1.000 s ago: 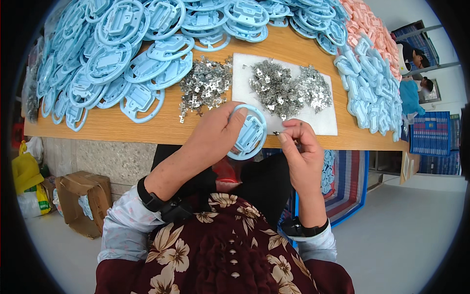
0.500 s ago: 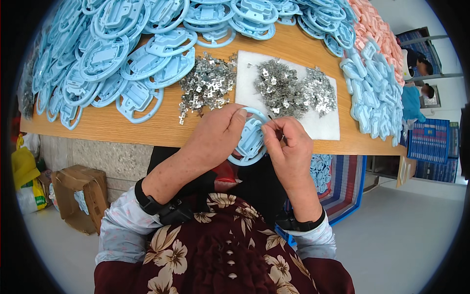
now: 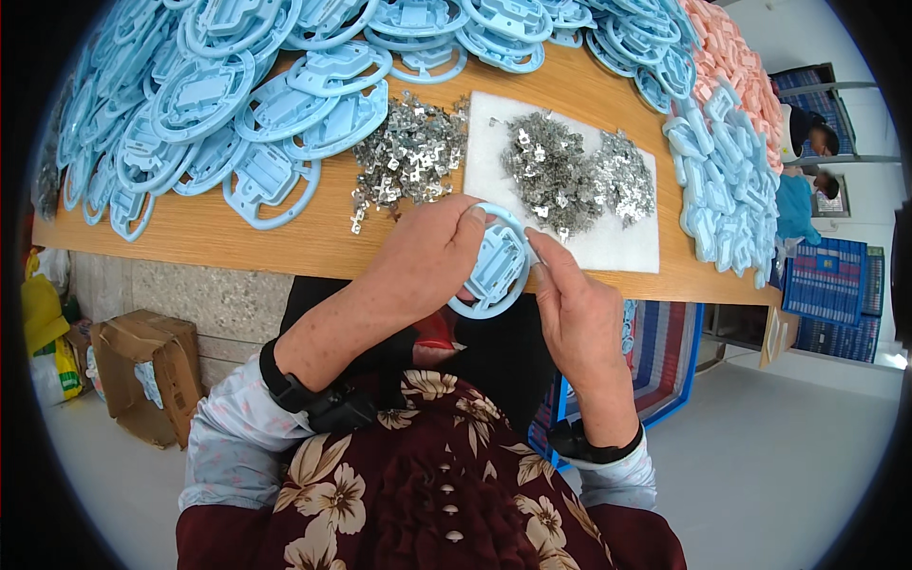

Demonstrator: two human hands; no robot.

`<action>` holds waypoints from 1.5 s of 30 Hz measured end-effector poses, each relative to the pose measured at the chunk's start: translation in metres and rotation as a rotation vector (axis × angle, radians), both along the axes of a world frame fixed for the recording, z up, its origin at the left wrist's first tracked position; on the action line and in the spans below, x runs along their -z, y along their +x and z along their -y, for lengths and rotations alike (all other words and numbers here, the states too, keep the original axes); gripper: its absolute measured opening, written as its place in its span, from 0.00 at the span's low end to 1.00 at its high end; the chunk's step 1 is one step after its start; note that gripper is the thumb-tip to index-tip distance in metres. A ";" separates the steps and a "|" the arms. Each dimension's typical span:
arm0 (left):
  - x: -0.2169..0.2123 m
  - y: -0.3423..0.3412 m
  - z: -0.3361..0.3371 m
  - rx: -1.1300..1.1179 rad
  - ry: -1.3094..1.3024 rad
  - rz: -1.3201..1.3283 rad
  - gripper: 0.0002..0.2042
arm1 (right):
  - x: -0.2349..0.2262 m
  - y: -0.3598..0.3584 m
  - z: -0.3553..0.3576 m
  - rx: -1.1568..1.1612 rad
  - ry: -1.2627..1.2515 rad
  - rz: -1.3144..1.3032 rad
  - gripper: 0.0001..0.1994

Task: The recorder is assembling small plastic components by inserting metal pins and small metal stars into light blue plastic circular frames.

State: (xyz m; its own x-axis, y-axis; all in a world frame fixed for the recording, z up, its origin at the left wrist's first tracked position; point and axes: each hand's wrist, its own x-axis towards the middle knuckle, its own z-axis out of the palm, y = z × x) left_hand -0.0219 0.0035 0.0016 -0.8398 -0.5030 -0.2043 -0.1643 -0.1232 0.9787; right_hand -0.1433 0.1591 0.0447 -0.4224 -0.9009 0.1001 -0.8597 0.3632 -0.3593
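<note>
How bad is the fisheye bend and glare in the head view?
Head view: the wooden table edge bows strongly, black vignette at the corners; lighting even, mild glints on the metal clips, no blown glare; both hands and the blue ring part look sharp.

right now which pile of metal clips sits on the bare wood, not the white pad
The left pile of metal clips, beside the blue rings; the other two heaps lie on the white pad.
</note>
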 end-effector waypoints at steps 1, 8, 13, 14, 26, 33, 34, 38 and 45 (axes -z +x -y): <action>0.000 0.000 -0.001 -0.004 0.008 -0.008 0.18 | 0.000 0.001 -0.001 -0.010 0.004 -0.012 0.17; -0.001 0.000 0.000 -0.010 0.033 0.014 0.18 | -0.002 0.003 0.000 -0.059 0.009 -0.101 0.21; 0.001 0.000 0.000 -0.002 0.006 0.029 0.18 | -0.009 0.004 0.004 -0.075 0.066 -0.160 0.21; 0.004 0.000 0.000 -0.006 -0.016 0.022 0.18 | -0.011 0.004 0.005 -0.064 0.089 -0.112 0.20; -0.006 0.001 0.001 0.017 0.047 0.041 0.18 | -0.026 -0.011 0.013 -0.077 0.126 0.215 0.18; 0.006 -0.001 0.000 0.021 -0.056 0.034 0.18 | -0.038 -0.003 0.022 -0.196 0.313 -0.152 0.14; 0.009 -0.002 -0.001 0.015 -0.102 0.025 0.18 | -0.040 -0.003 0.025 -0.218 0.361 -0.214 0.13; 0.000 -0.001 -0.002 -0.021 0.005 0.002 0.17 | -0.057 -0.002 0.043 -0.331 0.479 -0.293 0.08; -0.010 0.004 0.000 0.005 0.132 -0.033 0.17 | -0.049 -0.010 0.009 -0.116 0.144 -0.056 0.10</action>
State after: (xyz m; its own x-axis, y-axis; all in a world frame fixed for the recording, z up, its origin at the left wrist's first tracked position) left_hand -0.0175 0.0036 0.0113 -0.8495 -0.4696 -0.2406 -0.1329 -0.2509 0.9589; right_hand -0.1529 0.1503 0.0935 -0.3123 -0.9499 -0.0129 -0.9159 0.3047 -0.2613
